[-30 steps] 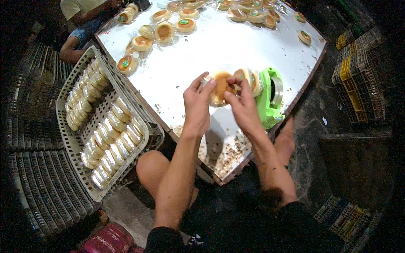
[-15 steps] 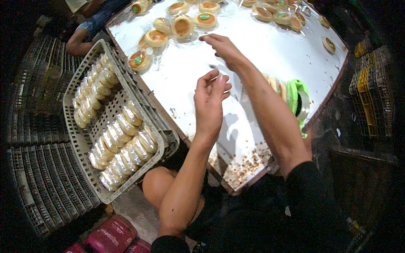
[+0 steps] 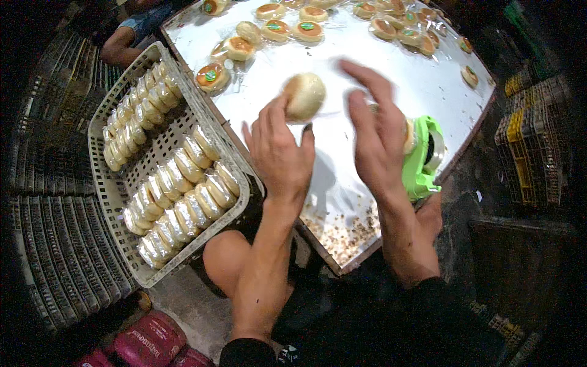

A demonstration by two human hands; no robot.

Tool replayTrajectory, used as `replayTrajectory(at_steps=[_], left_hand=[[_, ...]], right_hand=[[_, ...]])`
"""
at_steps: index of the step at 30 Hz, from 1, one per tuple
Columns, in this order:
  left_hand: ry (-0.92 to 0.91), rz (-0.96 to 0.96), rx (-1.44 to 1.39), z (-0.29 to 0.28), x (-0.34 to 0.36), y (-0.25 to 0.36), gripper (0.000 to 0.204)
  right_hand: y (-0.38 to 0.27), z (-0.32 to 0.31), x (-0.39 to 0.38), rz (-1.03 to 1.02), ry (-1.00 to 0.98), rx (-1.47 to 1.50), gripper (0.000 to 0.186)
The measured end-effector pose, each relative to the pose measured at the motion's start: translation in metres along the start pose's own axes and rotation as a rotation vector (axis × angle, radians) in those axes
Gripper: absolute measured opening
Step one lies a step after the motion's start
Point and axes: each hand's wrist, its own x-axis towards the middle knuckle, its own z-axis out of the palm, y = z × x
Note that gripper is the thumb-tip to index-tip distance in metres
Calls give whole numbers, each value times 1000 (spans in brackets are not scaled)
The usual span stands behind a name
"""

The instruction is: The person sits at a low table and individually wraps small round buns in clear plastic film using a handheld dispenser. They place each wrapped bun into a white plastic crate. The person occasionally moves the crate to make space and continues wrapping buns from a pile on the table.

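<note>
Head view: left fingers (image 3: 278, 113) grip a bun (image 3: 307, 98), browned side leftward, long axis steep; right fingers (image 3: 373, 79) spread.

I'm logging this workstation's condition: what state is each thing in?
Bun: tilted
Left hand: at bun, hold unclear
Right hand: open, blurred
Far buns: film-wrapped, scattered
Green dispenser: standing
Table: near corner speckled
Crate: partly filled
Wrapped buns: lined in rows
Right-side crates: stacked

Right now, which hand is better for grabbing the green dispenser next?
Probably the right hand: it looks empty, though blurred, and is nearer the green dispenser. The left hand is touching a bun.
</note>
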Motion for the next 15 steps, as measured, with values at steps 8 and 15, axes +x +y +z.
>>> replayTrajectory(at_steps=[8,15], left_hand=[[-369,-240,-920,14,-26,25,34],[-145,-137,-873,-4,-71,48,23]], right_hand=[[9,-45,-86,511,105,363,53],[-30,-76,-106,399,142,251,12]])
